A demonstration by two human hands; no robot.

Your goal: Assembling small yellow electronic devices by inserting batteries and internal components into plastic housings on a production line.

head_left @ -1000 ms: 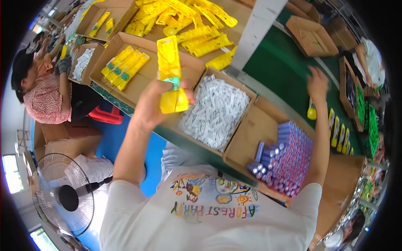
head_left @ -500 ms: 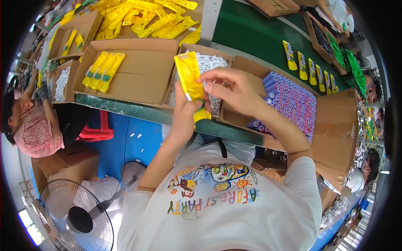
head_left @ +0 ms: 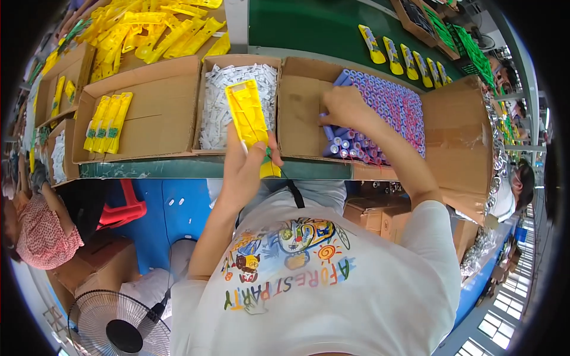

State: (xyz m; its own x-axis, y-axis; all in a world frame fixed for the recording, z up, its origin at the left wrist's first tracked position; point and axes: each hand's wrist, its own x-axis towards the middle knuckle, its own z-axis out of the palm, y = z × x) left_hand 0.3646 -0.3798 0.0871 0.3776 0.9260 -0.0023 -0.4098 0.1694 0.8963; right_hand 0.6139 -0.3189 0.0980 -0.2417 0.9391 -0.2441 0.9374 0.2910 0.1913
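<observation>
My left hand (head_left: 242,169) is closed around the lower part of a yellow plastic casing (head_left: 245,107), its hollow inside facing up. A thin dark wire runs along the casing, and a bit of green shows by my fingers. My right hand (head_left: 349,108) is in the cardboard box of purple battery cells (head_left: 392,110), at the left edge of the pile. Its fingers are curled down and closed on a purple cell, mostly hidden by the hand. Loose cells (head_left: 341,145) lie tilted just below it, with thin red wires among them.
A box of small white parts (head_left: 222,83) stands behind the casing. To its left, a cardboard box (head_left: 163,113) holds several yellow casings (head_left: 108,123) with green boards. More yellow shells (head_left: 136,32) are heaped beyond. Several yellow pieces (head_left: 392,56) line the green table. A fan (head_left: 122,332) stands at lower left.
My right hand has left the yellow casing and moved right into the box of battery cells. The left hand still holds the casing. The view has shifted to the right.
</observation>
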